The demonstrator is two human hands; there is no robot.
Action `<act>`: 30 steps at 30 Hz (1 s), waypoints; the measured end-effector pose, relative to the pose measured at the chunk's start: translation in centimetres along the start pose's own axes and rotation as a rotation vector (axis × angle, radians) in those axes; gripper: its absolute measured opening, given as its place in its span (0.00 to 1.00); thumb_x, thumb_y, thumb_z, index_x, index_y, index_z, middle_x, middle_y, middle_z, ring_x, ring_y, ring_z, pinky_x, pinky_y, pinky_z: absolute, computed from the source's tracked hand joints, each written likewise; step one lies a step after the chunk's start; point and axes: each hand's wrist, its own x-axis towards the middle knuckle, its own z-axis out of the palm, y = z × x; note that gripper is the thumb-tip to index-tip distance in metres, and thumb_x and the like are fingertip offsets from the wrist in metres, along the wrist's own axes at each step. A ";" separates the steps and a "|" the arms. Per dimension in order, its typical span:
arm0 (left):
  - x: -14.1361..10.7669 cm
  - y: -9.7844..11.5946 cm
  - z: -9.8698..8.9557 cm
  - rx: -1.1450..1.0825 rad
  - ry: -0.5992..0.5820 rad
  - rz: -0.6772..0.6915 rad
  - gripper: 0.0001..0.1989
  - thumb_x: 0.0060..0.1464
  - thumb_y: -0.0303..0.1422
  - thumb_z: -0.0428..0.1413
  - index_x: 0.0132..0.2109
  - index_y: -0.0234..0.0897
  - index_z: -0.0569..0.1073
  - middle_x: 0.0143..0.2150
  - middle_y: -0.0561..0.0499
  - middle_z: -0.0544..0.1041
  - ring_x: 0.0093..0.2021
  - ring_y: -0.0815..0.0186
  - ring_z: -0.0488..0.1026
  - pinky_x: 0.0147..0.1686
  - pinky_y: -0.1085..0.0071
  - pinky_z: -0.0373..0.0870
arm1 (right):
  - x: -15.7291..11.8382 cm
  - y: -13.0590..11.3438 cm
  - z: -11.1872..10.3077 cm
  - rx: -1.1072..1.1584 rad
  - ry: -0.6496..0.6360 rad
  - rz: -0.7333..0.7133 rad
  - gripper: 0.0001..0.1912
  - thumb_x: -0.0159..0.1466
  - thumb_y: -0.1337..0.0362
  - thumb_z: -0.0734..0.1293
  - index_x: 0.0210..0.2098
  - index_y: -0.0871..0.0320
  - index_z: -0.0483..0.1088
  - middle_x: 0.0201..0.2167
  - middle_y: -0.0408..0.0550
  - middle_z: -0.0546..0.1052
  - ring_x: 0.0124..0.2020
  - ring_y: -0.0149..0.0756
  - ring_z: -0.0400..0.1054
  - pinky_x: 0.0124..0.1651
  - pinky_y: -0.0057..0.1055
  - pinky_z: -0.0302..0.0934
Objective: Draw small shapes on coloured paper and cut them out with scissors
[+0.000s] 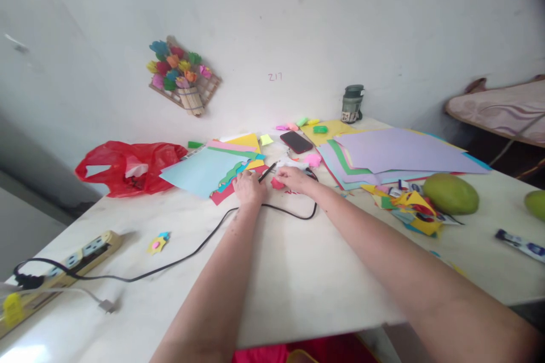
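My left hand [247,187] is closed at the middle of the table, over the edge of a red paper sheet [220,194]. A thin dark pen [267,172] sticks out from its thumb side, pointing up and right. Just to the right, my right hand [293,180] pinches a small red paper piece [278,182]. Behind that hand lies a white device [292,164], partly hidden, near the end of a black cord [204,243]. A bright pink lump [314,160] lies beside it.
Coloured sheets [208,167] lie left; a larger paper stack [395,147] lies right. Around them are a phone [296,142], red plastic bag [131,167], paper scraps [411,210], mango [451,194], power strip [76,264] and paper flower [157,243]. The cord crosses the table under my left forearm.
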 end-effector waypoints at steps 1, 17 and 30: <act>-0.1 0.0 -0.1 -0.011 0.016 0.012 0.16 0.54 0.35 0.54 0.48 0.41 0.80 0.49 0.41 0.76 0.54 0.50 0.67 0.52 0.55 0.62 | -0.1 0.1 -0.1 -0.007 -0.015 0.007 0.09 0.58 0.70 0.63 0.22 0.58 0.63 0.20 0.39 0.69 0.23 0.27 0.59 0.29 0.24 0.53; -1.3 2.4 0.3 0.014 -0.201 0.208 0.45 0.48 0.61 0.51 0.68 0.46 0.56 0.73 0.49 0.47 0.72 0.45 0.31 0.65 0.39 0.25 | 0.0 1.5 -0.6 0.576 0.316 0.031 0.07 0.54 0.61 0.64 0.22 0.58 0.67 0.19 0.41 0.71 0.24 0.31 0.65 0.30 0.28 0.60; -0.3 0.5 0.5 0.027 -0.218 0.084 0.30 0.57 0.42 0.50 0.66 0.49 0.60 0.73 0.50 0.48 0.73 0.49 0.31 0.65 0.39 0.28 | 0.0 1.5 0.2 -0.188 0.093 -0.096 0.08 0.54 0.71 0.68 0.21 0.56 0.75 0.47 0.47 0.79 0.53 0.42 0.68 0.58 0.37 0.57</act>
